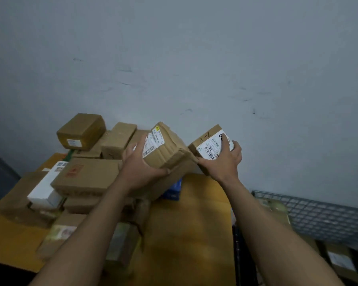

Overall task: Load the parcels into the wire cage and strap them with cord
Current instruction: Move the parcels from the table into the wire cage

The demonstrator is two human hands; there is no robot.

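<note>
The left grip is closed round the larger parcel, with the thumb along its near lower edge and the fingers wrapped over the far side by the white label. The right grip is closed on the smaller parcel, fingers spread over the labelled top face and the thumb at its near left corner. Both parcels are tilted and appear lifted off the surface. Their facing corners sit just beside each other between the two grips, and I cannot tell whether they touch. The larger parcel's longer side seems to slant up and away from the left palm, while the smaller one looks close to square.

The wire cage lies to the right of and below the right grip, on the person's near side, so the right grip is clearly the nearer one. The likely next move is a swing right and down. The left grip's load has farther to go, past the right forearm.

To the left of and below the left grip sits the pile of parcels not yet loaded. Blurred shapes inside the cage may be parcels already there. No cord is in view
</note>
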